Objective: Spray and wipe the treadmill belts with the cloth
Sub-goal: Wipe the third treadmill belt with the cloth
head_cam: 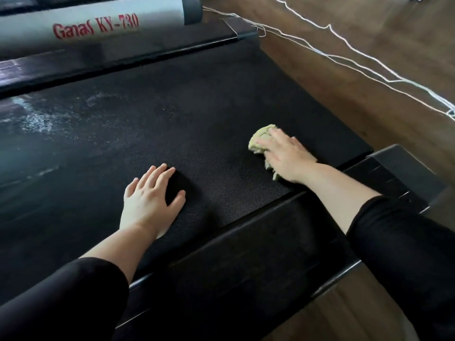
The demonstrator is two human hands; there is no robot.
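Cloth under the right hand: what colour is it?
The cloth is pale yellow-green, clearest in the head view.

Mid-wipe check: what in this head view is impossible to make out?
Cloth: head view, mostly covered by the right hand pressing it.
Belt: left part, with the wet patch, cut off by the frame edge.
Belt under the left hand: hidden.
Spray bottle: not in frame.
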